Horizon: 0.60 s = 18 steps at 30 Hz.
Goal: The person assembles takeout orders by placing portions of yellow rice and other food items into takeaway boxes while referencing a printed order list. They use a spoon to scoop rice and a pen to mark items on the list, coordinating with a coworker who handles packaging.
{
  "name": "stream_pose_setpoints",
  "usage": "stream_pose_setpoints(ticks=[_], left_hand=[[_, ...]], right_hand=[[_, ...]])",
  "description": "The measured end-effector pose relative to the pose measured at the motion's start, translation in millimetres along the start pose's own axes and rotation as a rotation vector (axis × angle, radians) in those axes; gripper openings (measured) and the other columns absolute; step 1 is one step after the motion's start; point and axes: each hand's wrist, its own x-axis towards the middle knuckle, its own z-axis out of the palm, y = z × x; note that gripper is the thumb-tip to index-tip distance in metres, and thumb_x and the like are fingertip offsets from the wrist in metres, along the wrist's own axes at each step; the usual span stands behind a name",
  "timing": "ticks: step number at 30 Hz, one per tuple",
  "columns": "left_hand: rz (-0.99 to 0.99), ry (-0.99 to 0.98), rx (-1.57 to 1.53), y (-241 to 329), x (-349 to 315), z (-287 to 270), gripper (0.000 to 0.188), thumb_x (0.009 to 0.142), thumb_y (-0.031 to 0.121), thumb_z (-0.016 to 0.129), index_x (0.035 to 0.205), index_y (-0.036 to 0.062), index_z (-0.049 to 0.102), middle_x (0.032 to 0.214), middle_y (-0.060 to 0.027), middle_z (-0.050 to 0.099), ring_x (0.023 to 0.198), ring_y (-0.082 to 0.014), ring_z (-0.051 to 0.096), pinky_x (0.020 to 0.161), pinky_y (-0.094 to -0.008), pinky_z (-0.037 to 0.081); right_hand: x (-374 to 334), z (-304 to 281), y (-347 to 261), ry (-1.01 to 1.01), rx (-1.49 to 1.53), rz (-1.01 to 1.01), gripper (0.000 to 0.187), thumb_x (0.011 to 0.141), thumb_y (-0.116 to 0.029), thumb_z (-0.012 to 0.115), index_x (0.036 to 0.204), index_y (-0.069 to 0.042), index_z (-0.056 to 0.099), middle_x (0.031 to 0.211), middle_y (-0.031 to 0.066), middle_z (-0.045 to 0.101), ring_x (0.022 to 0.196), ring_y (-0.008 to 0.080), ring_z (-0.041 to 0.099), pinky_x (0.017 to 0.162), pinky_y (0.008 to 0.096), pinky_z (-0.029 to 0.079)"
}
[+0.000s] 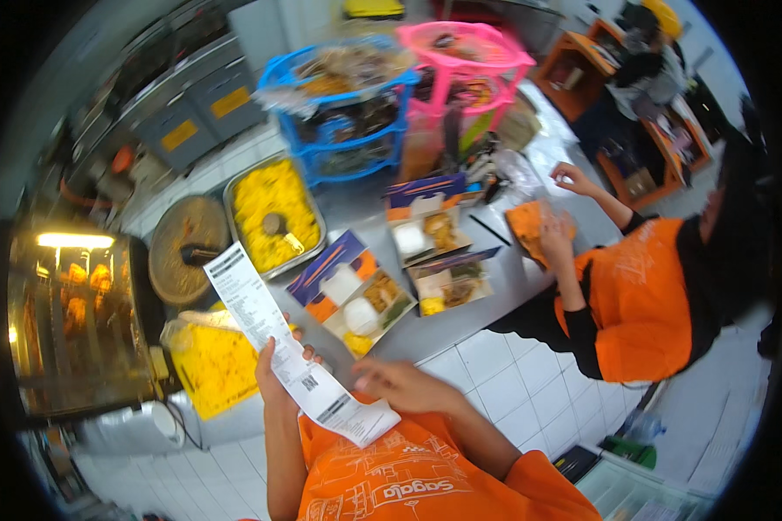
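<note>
1. Left hand (274, 386) had the long paper slip (291, 352) held near mid-length, thumb at one long edge, fingertips at the other
2. Slip ran both ways from that grip: straighter part beyond the fingers, curled tail nearer the body, over the orange top (343, 464)
3. Right hand (404, 386) was just beside the tail, blurred; couldn't tell if it touched or gripped it
4. Handling, my guess: very light, thin, limp, easily creased or torn
5. Best hold was probably both long edges, gentle pressure, tail supported
6. Yellow rice (213, 369) lay left of the grip, open meal box (347, 249) beyond it, rightward
</note>
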Motion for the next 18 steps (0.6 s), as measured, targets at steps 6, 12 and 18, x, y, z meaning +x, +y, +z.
stream_pose_setpoints(ticks=[6, 12, 18], left_hand=[[0.086, 0.010, -0.021, 54, -30, -15, 0.063, 0.095, 0.041, 0.053, 0.148, 0.0105, 0.036, 0.102, -0.0128, 0.060, 0.075, -0.0265, 0.059, 0.075, -0.0449, 0.051], [0.073, -0.148, -0.078, 47, -29, 9, 0.075, 0.097, 0.059, 0.047, 0.149, 0.0077, 0.032, 0.108, -0.0183, 0.063, 0.078, -0.0311, 0.064, 0.075, -0.0472, 0.054], [0.060, -0.182, -0.068, 32, -15, 17, 0.083, 0.094, 0.071, 0.042, 0.146, 0.0077, 0.034, 0.112, -0.0175, 0.062, 0.076, -0.0319, 0.062, 0.070, -0.0493, 0.050]], right_hand=[[12, -71, -14, 0.452, -0.195, -0.018, 0.037, 0.099, -0.026, 0.059, 0.126, -0.002, 0.057, 0.093, 0.0135, 0.068, 0.078, 0.0211, 0.065, 0.071, 0.0332, 0.052], [37, -61, -36, 0.299, -0.156, -0.083, 0.031, 0.103, -0.023, 0.054, 0.126, -0.003, 0.056, 0.093, 0.0094, 0.066, 0.080, 0.0155, 0.062, 0.072, 0.0298, 0.050], [50, -22, -32, 0.105, -0.106, -0.046, 0.038, 0.104, -0.029, 0.051, 0.088, 0.002, 0.068, 0.073, 0.0091, 0.064, 0.068, 0.0139, 0.060, 0.064, 0.0337, 0.048]])
